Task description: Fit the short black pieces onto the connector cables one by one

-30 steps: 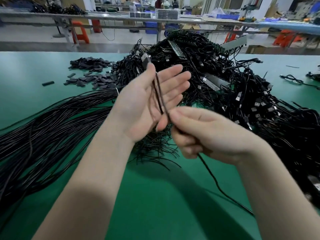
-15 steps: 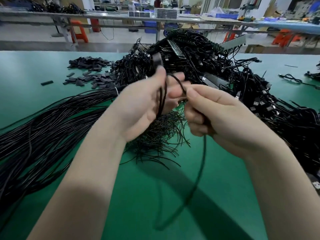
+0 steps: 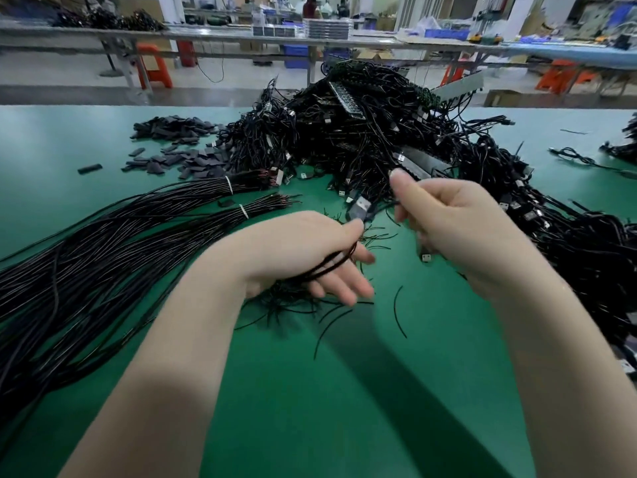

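Head camera looks down past both my forearms onto the green worktop. My left hand has a loop of thin black cable gathered in its palm, the outer fingers fanned loosely downward while the thumb side pins the cable just below its USB connector, which sticks up between my two hands. I hold it that way, I think, so the slack stays out of the way and the plug end stands free to work on. My right hand is raised just beside the connector with its fingers curled and the thumb up; it seems to pinch something dark at the cable, but the blur hides whether that is a short black piece or only the wire — I cannot tell. The loose short black pieces lie in a scatter at the far left of the worktop, well apart from my hands, with one stray piece off on its own. Behind my hands rises the big heap of connector cables, and at my left the straight cable bundles are bound with white ties. There is no bin or tray here — everything lies in open heaps, sorted by kind within my reach. Snipped wire offcuts litter the mat below my left hand.
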`<state>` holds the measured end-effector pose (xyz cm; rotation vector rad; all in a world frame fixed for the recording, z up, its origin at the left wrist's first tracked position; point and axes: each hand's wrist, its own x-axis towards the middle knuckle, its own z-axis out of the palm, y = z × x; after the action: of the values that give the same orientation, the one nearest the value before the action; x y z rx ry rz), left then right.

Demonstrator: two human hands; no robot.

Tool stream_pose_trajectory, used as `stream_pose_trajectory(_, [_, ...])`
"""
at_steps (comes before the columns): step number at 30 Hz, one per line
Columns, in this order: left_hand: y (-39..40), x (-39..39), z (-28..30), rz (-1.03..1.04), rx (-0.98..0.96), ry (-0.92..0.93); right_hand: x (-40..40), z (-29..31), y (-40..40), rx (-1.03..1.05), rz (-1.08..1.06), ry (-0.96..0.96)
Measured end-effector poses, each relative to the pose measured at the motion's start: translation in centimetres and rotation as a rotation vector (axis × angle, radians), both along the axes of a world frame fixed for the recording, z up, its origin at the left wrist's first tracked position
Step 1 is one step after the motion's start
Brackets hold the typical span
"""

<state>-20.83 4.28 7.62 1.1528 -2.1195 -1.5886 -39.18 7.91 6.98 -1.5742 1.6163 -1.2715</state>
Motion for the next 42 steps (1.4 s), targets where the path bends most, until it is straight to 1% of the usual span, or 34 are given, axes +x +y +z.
stream_pose_trajectory(1, [0.0, -0.5, -0.2, 0.099, 0.036, 0.106, 0.4, 0.5, 0.3, 0.004, 0.078, -0.084])
stream_pose_trajectory(3, [-0.3, -1.1, -0.2, 0.281, 0.153, 0.445, 1.4, 1.0, 0.9, 0.018, 0.324, -0.229])
stream_pose_trajectory(5, [-0.4, -1.1, 0.2, 0.310, 0.289, 0.773, 2.3, 0.8, 1.2, 0.045, 0.525, -0.281])
stream_pose_trajectory(6, [-0.4, -1.0, 0.4, 0.294, 0.335, 0.874, 2.6, 0.5, 1.2, 0.066, 0.568, -0.282])
stream_pose_trajectory(7, [-0.3, -0.9, 0.7, 0.279, 0.355, 0.924, 2.7, 0.1, 1.0, 0.091, 0.578, -0.282])
stream_pose_trajectory(9, [-0.1, -0.9, 1.0, 0.300, 0.345, 0.965, 2.8, -0.4, 0.7, 0.146, 0.538, -0.255])
stream_pose_trajectory(13, [0.2, -1.7, 0.8, 0.411, 0.330, 1.034, 2.6, -0.9, 0.2, 0.167, 0.405, 0.024])
stream_pose_trajectory(15, [0.1, -1.8, 0.6, 0.398, 0.335, 1.029, 2.8, -1.2, 0.1, 0.135, 0.361, 0.124])
stream_pose_trajectory(16, [0.1, -1.8, 0.5, 0.370, 0.346, 1.026, 3.1, -1.2, 0.1, 0.119, 0.356, 0.121])
stream_pose_trajectory(18, [0.1, -1.9, 0.4, 0.303, 0.365, 0.989, 3.6, -1.2, 0.2, 0.098, 0.357, 0.098])
stream_pose_trajectory(21, [0.1, -2.2, -0.4, 0.259, 0.301, 0.852, 3.4, -0.9, 0.3, 0.087, 0.329, 0.206])
stream_pose_trajectory(22, [0.2, -2.3, -0.6, 0.245, 0.294, 0.824, 3.2, -0.8, 0.3, 0.071, 0.332, 0.189])
stream_pose_trajectory(23, [0.3, -2.4, -0.6, 0.228, 0.300, 0.819, 2.9, -0.8, 0.3, 0.052, 0.350, 0.120])
stream_pose_trajectory(25, [0.6, -2.6, -0.7, 0.195, 0.370, 0.873, 2.7, -0.8, 0.4, 0.032, 0.410, -0.030])
stream_pose_trajectory(27, [0.6, -2.7, -1.0, 0.169, 0.460, 0.940, 2.8, -1.2, 0.6, 0.054, 0.432, -0.124])
stream_pose_trajectory(29, [0.3, -2.4, -1.7, 0.160, 0.479, 0.893, 2.9, -1.9, 0.8, 0.110, 0.395, -0.124])
stream_pose_trajectory(31, [0.0, -2.1, -2.1, 0.157, 0.446, 0.773, 2.4, -2.6, 1.1, 0.168, 0.323, -0.057])
stream_pose_trajectory(32, [-0.1, -2.1, -2.1, 0.179, 0.414, 0.690, 2.1, -2.9, 1.3, 0.184, 0.277, 0.026])
stream_pose_trajectory(34, [0.0, -2.0, -2.1, 0.260, 0.272, 0.440, 1.7, -3.3, 1.7, 0.199, 0.195, 0.301])
stream_pose_trajectory(35, [0.2, -2.0, -2.1, 0.309, 0.147, 0.286, 1.7, -3.6, 1.7, 0.196, 0.168, 0.422])
stream_pose_trajectory(36, [0.3, -2.1, -2.3, 0.353, -0.029, 0.124, 1.7, -3.9, 1.8, 0.194, 0.138, 0.479])
stream_pose_trajectory(37, [0.5, -2.0, -2.5, 0.403, -0.234, -0.025, 1.5, -4.1, 1.8, 0.203, 0.108, 0.480])
stream_pose_trajectory(38, [0.6, -1.8, -2.8, 0.471, -0.463, -0.128, 1.0, -4.3, 1.9, 0.232, 0.084, 0.415])
stream_pose_trajectory(39, [1.0, -1.5, -3.0, 0.518, -0.657, -0.156, 0.5, -4.4, 2.0, 0.289, 0.080, 0.284])
stream_pose_trajectory(40, [1.3, -1.2, -3.4, 0.491, -0.821, -0.151, -0.2, -4.4, 2.1, 0.370, 0.108, 0.128])
stream_pose_trajectory(41, [1.6, -1.2, -3.8, 0.368, -0.974, -0.166, -0.7, -4.4, 2.3, 0.459, 0.164, -0.007])
stream_pose_trajectory(42, [1.9, -1.4, -4.2, 0.178, -1.116, -0.249, -1.1, -4.3, 2.5, 0.541, 0.239, -0.092])
